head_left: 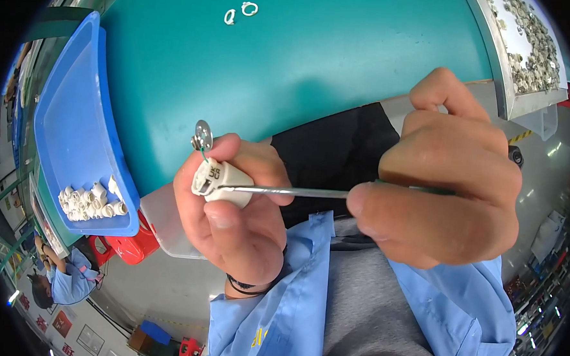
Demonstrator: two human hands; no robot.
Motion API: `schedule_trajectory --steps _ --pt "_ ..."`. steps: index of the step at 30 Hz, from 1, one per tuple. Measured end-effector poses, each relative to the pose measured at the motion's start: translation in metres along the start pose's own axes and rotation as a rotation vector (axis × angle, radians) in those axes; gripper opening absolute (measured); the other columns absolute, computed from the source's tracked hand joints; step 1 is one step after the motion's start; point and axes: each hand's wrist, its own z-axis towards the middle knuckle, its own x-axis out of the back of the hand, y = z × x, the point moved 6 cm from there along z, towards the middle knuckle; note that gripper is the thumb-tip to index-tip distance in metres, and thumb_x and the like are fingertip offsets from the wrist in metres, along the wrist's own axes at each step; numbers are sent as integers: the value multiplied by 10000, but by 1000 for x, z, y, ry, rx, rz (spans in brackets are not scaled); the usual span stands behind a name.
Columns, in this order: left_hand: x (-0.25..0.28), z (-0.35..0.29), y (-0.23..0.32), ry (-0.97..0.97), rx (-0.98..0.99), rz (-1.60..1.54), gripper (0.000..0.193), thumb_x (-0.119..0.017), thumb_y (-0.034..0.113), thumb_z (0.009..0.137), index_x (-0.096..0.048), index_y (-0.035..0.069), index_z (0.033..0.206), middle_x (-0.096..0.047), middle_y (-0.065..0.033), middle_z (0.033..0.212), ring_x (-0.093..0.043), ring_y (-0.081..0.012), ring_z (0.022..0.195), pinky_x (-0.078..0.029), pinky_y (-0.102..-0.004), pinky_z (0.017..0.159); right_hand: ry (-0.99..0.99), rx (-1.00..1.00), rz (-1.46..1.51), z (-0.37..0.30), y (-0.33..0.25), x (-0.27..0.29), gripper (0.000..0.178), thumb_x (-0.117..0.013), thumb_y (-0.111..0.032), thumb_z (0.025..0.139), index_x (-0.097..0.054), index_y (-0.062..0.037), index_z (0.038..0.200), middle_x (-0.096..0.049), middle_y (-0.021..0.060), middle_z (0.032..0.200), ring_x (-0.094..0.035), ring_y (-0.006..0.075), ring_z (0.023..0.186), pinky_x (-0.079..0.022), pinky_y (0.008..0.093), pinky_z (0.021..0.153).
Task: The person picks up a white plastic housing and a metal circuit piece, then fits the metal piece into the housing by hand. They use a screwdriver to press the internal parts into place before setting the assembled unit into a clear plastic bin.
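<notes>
A white tapered cup (pixel 238 179) sits in the left hand (pixel 250 234), whose grip pinches it between the thumb below and the fingers above, its open end tilted toward the left. A round metal disc (pixel 203 135) stands just above that end, beside the forefinger tip, with a short green wire (pixel 205 157) running from it to the cup. From the right, the slim metal shaft (pixel 297 192) of a hand tool lies across the cup, its tip at the cup's side near the rim; whether it presses in, I cannot tell. The right hand (pixel 452 180) is curled round the tool's other end, its grip closed with the thumb along the shaft and the handle mostly hidden. Beyond both grips spreads the green tabletop (pixel 343 46), where two white rings (pixel 249 9) lie well ahead of the left grip. A black cloth (pixel 328 148) lies between the hands, behind the shaft. Left of the left grip, a blue tray (pixel 75 128) holds a cluster of white pieces (pixel 90 203); ahead and right of the right grip, a metal-edged tray (pixel 502 67) carries many small metallic parts (pixel 533 52).
</notes>
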Motion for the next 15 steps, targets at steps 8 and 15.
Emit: schedule_trajectory --steps 8,15 --pt "1 -3 2 -22 -36 81 560 -500 418 1036 -508 -80 1291 -579 -125 747 -492 -140 608 -377 -267 551 -355 125 -38 25 -9 -7 252 -711 -36 601 -689 -85 847 -527 9 604 -310 97 433 -209 339 541" --pt "2 -11 2 49 34 160 593 -551 451 1005 -523 -73 1280 -588 -128 774 -483 -125 601 -351 -240 534 -293 21 -6 20 -10 -1 288 -746 -43 581 -690 -64 863 -533 11 608 -341 118 462 -238 341 536"
